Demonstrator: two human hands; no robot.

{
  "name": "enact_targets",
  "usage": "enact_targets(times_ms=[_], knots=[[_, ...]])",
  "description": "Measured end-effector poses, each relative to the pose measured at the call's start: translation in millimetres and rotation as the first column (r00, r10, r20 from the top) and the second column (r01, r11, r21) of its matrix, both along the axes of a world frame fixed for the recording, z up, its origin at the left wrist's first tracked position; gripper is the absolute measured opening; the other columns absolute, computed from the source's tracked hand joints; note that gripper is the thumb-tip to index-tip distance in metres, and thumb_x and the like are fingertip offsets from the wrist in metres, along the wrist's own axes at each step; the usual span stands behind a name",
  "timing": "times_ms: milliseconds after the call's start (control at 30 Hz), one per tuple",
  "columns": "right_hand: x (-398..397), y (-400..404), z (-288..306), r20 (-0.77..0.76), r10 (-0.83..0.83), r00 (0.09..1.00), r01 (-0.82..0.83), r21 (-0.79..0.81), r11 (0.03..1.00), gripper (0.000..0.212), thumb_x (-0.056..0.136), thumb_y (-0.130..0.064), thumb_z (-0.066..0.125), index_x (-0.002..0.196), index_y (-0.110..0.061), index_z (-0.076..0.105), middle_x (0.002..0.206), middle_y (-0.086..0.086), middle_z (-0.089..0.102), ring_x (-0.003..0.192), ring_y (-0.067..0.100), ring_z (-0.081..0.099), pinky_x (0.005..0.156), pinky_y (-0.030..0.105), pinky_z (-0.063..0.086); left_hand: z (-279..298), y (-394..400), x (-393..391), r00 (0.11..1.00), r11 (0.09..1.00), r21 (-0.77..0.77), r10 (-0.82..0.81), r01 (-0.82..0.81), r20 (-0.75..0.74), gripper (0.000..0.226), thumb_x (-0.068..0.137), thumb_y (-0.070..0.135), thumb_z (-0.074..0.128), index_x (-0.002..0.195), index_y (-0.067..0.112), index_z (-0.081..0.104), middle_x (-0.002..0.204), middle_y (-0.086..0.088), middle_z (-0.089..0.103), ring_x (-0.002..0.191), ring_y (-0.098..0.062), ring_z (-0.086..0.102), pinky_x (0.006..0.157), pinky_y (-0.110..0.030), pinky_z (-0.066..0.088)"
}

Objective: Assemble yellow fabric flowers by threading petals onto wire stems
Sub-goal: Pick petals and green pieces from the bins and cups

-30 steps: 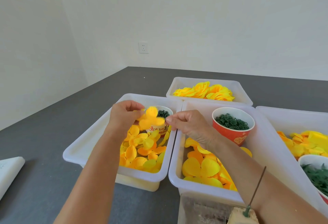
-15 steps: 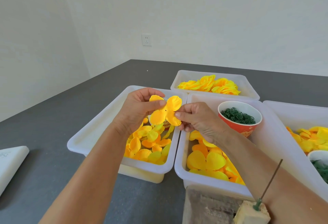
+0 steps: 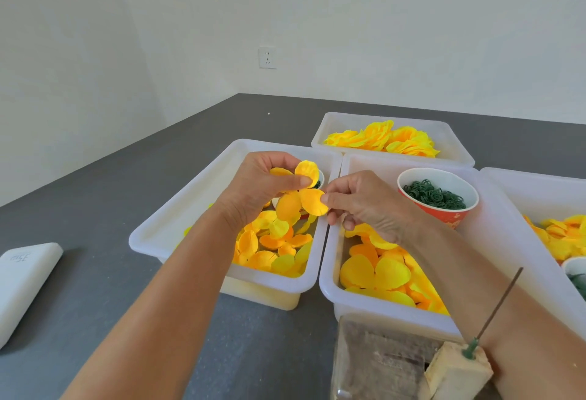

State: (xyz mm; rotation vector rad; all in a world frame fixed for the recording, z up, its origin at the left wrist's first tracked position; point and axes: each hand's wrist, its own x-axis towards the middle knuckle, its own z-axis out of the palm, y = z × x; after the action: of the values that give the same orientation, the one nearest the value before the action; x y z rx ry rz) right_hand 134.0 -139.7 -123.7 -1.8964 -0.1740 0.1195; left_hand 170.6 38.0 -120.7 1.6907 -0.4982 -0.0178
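Observation:
A yellow-orange fabric petal piece [image 3: 299,199] with several lobes hangs above the left white bin [image 3: 177,225]. My left hand [image 3: 263,187] pinches its upper part between thumb and fingers. My right hand [image 3: 358,206] pinches the edge of its right lobe. Loose petals [image 3: 272,247] fill the left bin, and larger yellow petals [image 3: 374,272] lie in the middle bin [image 3: 329,272]. A thin wire stem [image 3: 498,307] stands tilted in a wooden block [image 3: 456,371] at the bottom right, apart from both hands.
A red paper cup [image 3: 437,199] of green rings sits in the middle bin. Finished yellow flowers [image 3: 383,139] fill the far bin. Another bin [image 3: 539,196] with petals is at the right. A white foam piece [image 3: 22,276] lies at the left on the grey table.
Both hands, still holding the petal piece, have risen from low over the left bin. The right hand has shifted its pinch on the right lobe.

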Motion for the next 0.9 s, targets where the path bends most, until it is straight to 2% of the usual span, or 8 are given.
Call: enact_targets(times_ms=[100, 267, 333, 467, 533, 633, 800, 900], knots=[[-0.3, 2.8, -2.6, 0.129, -0.025, 0.991, 0.039, -0.105, 0.994, 0.012, 0.091, -0.006, 0.058, 0.088, 0.002, 0.066, 0.060, 0.003, 0.065, 0.044, 0.001, 0.056, 0.042, 0.015, 0.041, -0.3, 0.2, 1.1, 1.000, 0.999, -0.045, -0.013, 0.011, -0.027, 0.010, 0.069, 0.014, 0.076, 0.069, 0.023, 0.072, 0.061, 0.005, 0.067, 0.053, -0.007, 0.060, 0.051, -0.019, 0.048], [-0.4, 1.3, -6.1, 0.226, -0.073, 0.971, 0.093, -0.080, 0.992, 0.015, 0.089, -0.009, 0.061, 0.077, -0.010, 0.067, 0.058, -0.002, 0.064, 0.046, 0.001, 0.055, 0.045, 0.014, 0.044, -0.5, -0.5, 1.6, 0.995, 0.999, -0.052, -0.018, 0.013, -0.095, 0.012, 0.064, 0.026, 0.075, 0.073, 0.020, 0.070, 0.064, 0.000, 0.069, 0.054, -0.012, 0.062, 0.050, -0.023, 0.049], [-0.3, 1.8, -8.2, 0.234, -0.078, 0.969, 0.099, -0.079, 0.992, 0.016, 0.090, -0.010, 0.060, 0.075, -0.012, 0.067, 0.058, -0.002, 0.064, 0.047, 0.002, 0.055, 0.046, 0.014, 0.044, 0.0, -1.4, 1.3, 0.997, 0.999, -0.044, 0.005, -0.009, -0.080, 0.007, 0.069, 0.021, 0.076, 0.067, 0.021, 0.069, 0.060, 0.002, 0.067, 0.050, -0.009, 0.060, 0.048, -0.020, 0.047], [0.8, 7.8, -10.1, 0.345, -0.097, 0.934, 0.151, -0.133, 0.980, 0.019, 0.088, -0.021, 0.063, 0.070, -0.018, 0.064, 0.056, -0.006, 0.060, 0.052, 0.005, 0.054, 0.054, 0.017, 0.046, -2.7, -1.8, 3.5, 0.994, 0.996, -0.006, 0.088, -0.088, 0.064, 0.026, 0.073, 0.006, 0.076, 0.056, 0.020, 0.063, 0.049, 0.009, 0.059, 0.044, -0.001, 0.051, 0.044, -0.014, 0.041], [1.5, 10.1, -9.5, 0.406, -0.144, 0.903, 0.183, -0.059, 0.981, 0.020, 0.085, -0.025, 0.068, 0.066, -0.020, 0.064, 0.056, -0.008, 0.058, 0.052, 0.002, 0.052, 0.054, 0.017, 0.044, -5.1, -2.5, 2.6, 0.993, 0.996, 0.052, 0.063, -0.068, 0.095, 0.021, 0.071, 0.006, 0.078, 0.058, 0.014, 0.063, 0.052, 0.005, 0.059, 0.047, -0.005, 0.051, 0.047, -0.017, 0.043], [1.7, 8.7, -8.5, 0.397, -0.133, 0.908, 0.154, -0.021, 0.988, 0.019, 0.084, -0.017, 0.068, 0.070, -0.004, 0.066, 0.056, -0.001, 0.058, 0.053, 0.005, 0.053, 0.052, 0.017, 0.042, -5.9, -2.8, 0.8, 0.999, 0.994, 0.111, -0.011, 0.005, 0.053, 0.016, 0.071, 0.008, 0.079, 0.063, 0.008, 0.065, 0.059, -0.008, 0.058, 0.054, -0.015, 0.048, 0.051, -0.021, 0.041], [-0.2, 3.0, -4.9, 0.117, 0.050, 0.992, -0.094, 0.411, 0.907, 0.024, 0.073, -0.025, 0.064, 0.076, -0.001, 0.064, 0.061, 0.004, 0.061, 0.056, 0.011, 0.052, 0.053, 0.020, 0.044, -1.7, -2.4, -1.6, 0.968, 0.965, -0.103, -0.246, 0.240, -0.055, 0.018, 0.072, 0.017, 0.067, 0.054, 0.019, 0.067, 0.052, 0.006, 0.060, 0.047, -0.006, 0.051, 0.049, -0.017, 0.042], [0.8, 4.3, -7.1, 0.161, -0.001, 0.987, -0.062, 0.384, 0.921, 0.025, 0.076, -0.021, 0.065, 0.081, 0.003, 0.065, 0.074, 0.017, 0.061, 0.065, 0.022, 0.053, 0.060, 0.026, 0.047, 0.2, -3.9, -2.7, 0.969, 0.963, -0.182, -0.221, 0.199, -0.109, 0.018, 0.072, 0.017, 0.064, 0.055, 0.015, 0.065, 0.052, 0.000, 0.059, 0.046, -0.008, 0.052, 0.048, -0.017, 0.044]])
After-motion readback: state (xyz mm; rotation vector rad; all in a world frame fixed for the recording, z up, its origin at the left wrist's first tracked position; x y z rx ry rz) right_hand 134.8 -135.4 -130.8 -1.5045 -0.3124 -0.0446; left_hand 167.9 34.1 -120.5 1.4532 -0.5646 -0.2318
